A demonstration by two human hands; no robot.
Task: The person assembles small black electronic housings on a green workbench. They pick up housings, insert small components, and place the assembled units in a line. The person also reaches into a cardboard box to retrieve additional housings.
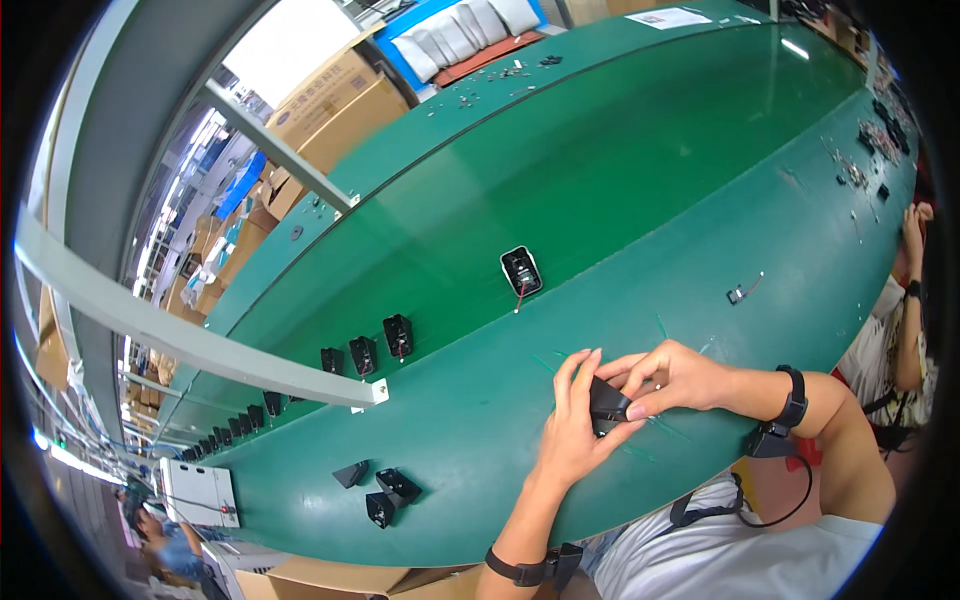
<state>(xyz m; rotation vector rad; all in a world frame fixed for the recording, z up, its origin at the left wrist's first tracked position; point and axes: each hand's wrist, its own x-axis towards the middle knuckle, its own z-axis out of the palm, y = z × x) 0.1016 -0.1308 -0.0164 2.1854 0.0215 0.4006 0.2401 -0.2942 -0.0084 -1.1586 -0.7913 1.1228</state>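
Observation:
A small black plastic housing point(606, 400) with slanted sides is held between my two hands over the near table edge. My left hand point(572, 425) wraps its fingers and thumb around the left side of it. From the right, my right hand point(672, 378) pinches the housing, thumb near its lower right corner and fingers bent over the top. Whether a smaller part sits between those fingertips is too small to tell. Beyond my hands, a black housing with a white rim point(520, 271) lies on the green conveyor belt, a thin red wire trailing from it.
Several black housings point(398, 337) line the belt's left. Loose black pieces point(380, 508) lie on the green table point(480, 490). A small wired part point(738, 294) is right of my hands. A grey metal post point(200, 335) crosses at left; another person's arm point(912, 300) shows far right.

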